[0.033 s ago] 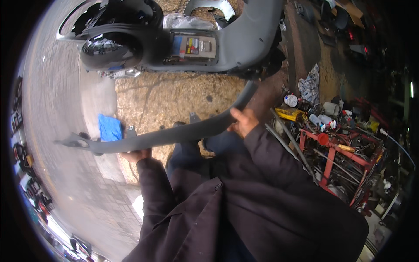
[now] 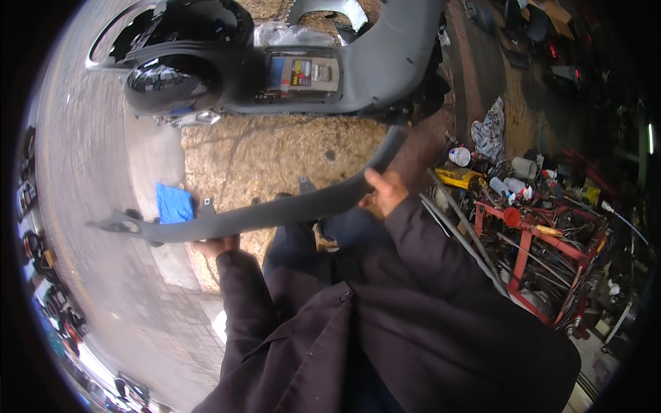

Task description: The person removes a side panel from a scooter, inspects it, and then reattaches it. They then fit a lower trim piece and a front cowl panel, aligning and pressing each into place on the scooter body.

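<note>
A long, curved grey plastic scooter trim panel [image 2: 275, 211] is held across in front of my body. My left hand [image 2: 217, 245] holds its lower edge toward the left end; the panel hides most of those fingers. On the right, where the panel bends upward, my right hand [image 2: 387, 191] grips it with the thumb on top. Small tabs stick up along the panel's far edge, and its left end narrows to a tip with an opening. Beyond it stands a grey and black scooter [image 2: 385, 58], with an uncovered battery compartment [image 2: 303, 74] in its floor.
A blue cloth or bag [image 2: 174, 204] lies on the ground behind the panel's left part. At right stands a red metal frame [image 2: 525, 251] crowded with tools, bottles and a red funnel [image 2: 511, 217]. A crumpled patterned cloth [image 2: 489, 131] lies farther back.
</note>
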`<control>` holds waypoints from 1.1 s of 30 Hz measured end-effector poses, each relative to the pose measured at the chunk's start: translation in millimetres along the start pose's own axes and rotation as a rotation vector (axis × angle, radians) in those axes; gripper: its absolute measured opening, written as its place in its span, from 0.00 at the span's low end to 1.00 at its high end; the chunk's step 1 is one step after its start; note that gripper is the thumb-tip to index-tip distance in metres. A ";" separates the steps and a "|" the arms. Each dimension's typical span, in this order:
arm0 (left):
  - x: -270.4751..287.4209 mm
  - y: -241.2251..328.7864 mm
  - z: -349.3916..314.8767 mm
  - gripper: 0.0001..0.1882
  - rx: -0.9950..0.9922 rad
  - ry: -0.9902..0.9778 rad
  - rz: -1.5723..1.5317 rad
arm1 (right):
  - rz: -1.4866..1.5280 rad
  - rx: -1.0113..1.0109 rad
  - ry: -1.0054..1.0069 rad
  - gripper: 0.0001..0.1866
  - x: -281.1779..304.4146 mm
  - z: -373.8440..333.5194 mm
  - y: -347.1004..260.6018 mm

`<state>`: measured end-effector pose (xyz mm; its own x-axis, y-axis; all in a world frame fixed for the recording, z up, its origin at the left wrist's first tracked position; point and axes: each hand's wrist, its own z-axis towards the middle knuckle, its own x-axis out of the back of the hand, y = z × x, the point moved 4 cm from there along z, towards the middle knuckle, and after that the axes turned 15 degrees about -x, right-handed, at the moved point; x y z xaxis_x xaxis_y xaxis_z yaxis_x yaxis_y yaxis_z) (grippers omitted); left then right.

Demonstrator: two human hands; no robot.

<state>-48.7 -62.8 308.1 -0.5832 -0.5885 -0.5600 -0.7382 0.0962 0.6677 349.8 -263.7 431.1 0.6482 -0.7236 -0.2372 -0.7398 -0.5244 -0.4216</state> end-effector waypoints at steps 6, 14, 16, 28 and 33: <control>-4.4 -42.3 11.9 0.26 -0.055 -0.074 0.186 | 0.131 0.001 0.188 0.22 45.0 34.3 29.8; 24.3 -123.6 14.4 0.26 0.091 -0.024 0.214 | 0.259 0.146 0.310 0.17 94.9 98.3 69.5; 37.3 -156.5 42.3 0.26 0.222 -0.198 0.089 | 0.345 0.269 0.261 0.17 102.6 129.7 82.3; 48.7 -287.5 140.0 0.28 0.215 -0.219 0.249 | 0.378 0.497 0.167 0.22 148.1 307.0 163.0; 36.6 -332.3 177.0 0.24 0.163 -0.213 0.085 | 0.404 0.641 0.150 0.17 167.0 351.7 137.4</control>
<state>115.2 25.8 -21.1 -0.6909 -0.3927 -0.6070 -0.7181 0.2762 0.6387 419.9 -298.8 25.7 0.2850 -0.8808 -0.3782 -0.6344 0.1225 -0.7632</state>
